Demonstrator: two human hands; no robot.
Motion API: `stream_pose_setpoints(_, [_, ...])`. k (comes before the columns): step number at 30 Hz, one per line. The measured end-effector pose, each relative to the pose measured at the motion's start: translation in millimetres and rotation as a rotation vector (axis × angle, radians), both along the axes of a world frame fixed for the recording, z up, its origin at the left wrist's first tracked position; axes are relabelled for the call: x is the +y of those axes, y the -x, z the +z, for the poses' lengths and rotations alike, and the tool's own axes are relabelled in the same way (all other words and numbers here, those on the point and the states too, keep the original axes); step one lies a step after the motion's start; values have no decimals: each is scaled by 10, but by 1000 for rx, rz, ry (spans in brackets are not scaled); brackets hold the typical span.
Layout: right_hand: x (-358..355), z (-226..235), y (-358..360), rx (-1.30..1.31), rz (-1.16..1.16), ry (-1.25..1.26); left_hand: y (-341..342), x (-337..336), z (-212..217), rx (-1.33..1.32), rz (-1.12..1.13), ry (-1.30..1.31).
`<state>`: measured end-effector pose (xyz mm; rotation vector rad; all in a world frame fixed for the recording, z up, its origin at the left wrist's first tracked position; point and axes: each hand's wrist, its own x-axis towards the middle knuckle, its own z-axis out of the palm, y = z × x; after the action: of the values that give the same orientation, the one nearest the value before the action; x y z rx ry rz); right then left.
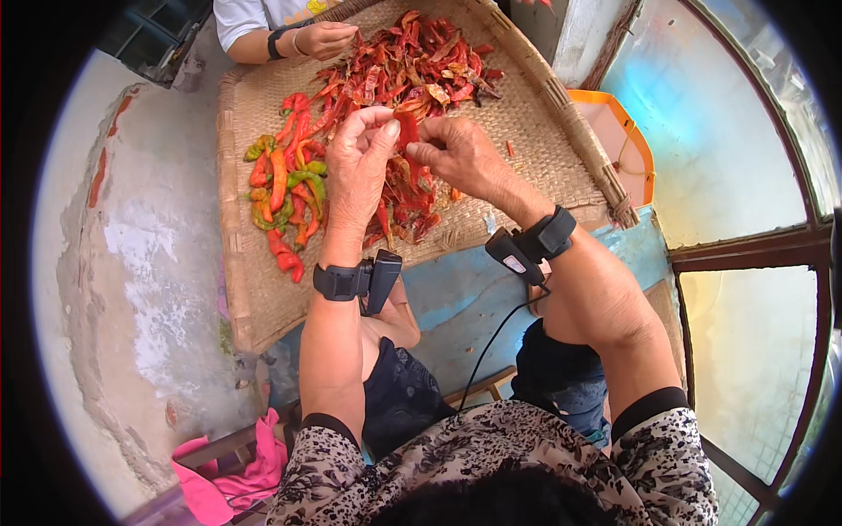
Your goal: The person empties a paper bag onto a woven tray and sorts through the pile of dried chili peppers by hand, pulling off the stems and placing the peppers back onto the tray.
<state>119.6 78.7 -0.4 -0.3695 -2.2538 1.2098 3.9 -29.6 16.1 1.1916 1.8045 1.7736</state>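
Observation:
Between my two hands, above the woven tray (pixel 517 188), is a dried red chili pepper (pixel 406 130). My left hand (pixel 358 162) pinches it from the left with thumb and forefinger. From the other side, the curled fingers and thumb of my right hand (pixel 469 158) close on the same pepper. Below my hands lies a small pile of dried red chilies (pixel 412 206), partly hidden by them. Fresh red, orange and green peppers (pixel 285 188) are heaped to the left of my left hand. A larger pile of dried chilies (pixel 412 61) spreads farther back.
Another person's hand (pixel 324 39) hovers over the tray's far left. A pale blue surface (pixel 447 307) lies beneath the tray. An orange-edged container (pixel 618 140) stands right of it, by framed windows (pixel 745 342). Pink cloth (pixel 237 473) hangs at lower left. A black cable (pixel 487 351) runs from my right wrist.

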Motion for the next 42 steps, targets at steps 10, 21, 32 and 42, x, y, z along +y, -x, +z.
stream_pose_setpoints(10, [1086, -130, -886, 777, -507, 1378, 194, -167, -316, 859, -107, 451])
stream_pose_setpoints(21, [371, -147, -477, -64, -57, 158, 2, 46, -309, 867, -19, 383])
stream_pose_setpoints(32, [223, -184, -160, -150, -301, -165, -40, 131, -214, 630, 28, 272])
stream_pose_setpoints(42, [937, -171, -886, 765, -442, 1430, -95, 248, -539, 1090, 65, 591])
